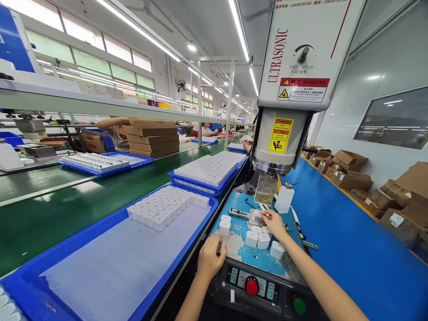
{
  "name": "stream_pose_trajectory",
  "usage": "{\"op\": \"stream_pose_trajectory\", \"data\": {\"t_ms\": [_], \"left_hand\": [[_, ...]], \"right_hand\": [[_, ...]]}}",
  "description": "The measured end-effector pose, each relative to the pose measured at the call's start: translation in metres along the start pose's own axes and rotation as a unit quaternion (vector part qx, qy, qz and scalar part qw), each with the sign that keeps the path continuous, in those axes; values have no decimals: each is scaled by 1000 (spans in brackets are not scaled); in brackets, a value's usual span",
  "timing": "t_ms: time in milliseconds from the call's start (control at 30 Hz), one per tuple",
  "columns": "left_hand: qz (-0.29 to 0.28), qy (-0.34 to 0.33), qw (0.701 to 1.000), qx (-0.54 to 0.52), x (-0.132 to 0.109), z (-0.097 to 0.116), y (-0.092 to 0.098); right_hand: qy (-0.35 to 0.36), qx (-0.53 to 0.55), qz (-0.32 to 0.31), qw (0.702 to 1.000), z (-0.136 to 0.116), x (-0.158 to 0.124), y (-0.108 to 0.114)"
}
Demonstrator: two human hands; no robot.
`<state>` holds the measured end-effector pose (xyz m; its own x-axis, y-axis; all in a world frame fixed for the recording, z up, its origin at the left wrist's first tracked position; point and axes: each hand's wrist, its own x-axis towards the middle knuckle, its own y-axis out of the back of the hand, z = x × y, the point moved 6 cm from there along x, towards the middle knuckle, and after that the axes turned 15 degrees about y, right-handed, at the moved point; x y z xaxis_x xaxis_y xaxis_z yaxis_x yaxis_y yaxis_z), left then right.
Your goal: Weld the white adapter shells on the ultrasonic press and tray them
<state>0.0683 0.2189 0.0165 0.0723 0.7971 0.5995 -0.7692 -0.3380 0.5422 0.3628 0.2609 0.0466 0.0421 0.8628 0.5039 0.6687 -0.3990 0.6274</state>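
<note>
My right hand (274, 224) reaches to the metal fixture (245, 214) on the machine's bed. Its thumb and fingertips are pinched on a small white plastic housing (257, 215) seated there, partly hidden by the fingers. Right above hangs the press's metal horn (265, 189), apart from the hand. My left hand (210, 257) rests at the bed's near left corner, thumb and fingers apart, with nothing visible in it. Close to it stands a white housing (224, 228) with another behind. Several more white housings (263, 241) lie on the worn blue bed near my right wrist.
A blue tray (30, 278) with several rows of white housings sits to the left; stacked full trays (214, 192) stand behind it. A white bottle (284, 199) stands right of the horn. A red button (252, 285) and green button (299, 306) are on the front panel.
</note>
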Motion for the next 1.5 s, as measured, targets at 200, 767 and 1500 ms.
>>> {"op": "stream_pose_trajectory", "data": {"t_ms": [200,767,1500], "left_hand": [[3,1,1000,3,0,-1,0],[-11,-14,1000,-1,0,-1,0],[-10,-46,999,23,15,37,-12]], "right_hand": [[30,-20,-43,998,-8,10,4],[385,-182,-31,904,-101,-190,3],[134,-121,78,980,-44,-137,36]]}}
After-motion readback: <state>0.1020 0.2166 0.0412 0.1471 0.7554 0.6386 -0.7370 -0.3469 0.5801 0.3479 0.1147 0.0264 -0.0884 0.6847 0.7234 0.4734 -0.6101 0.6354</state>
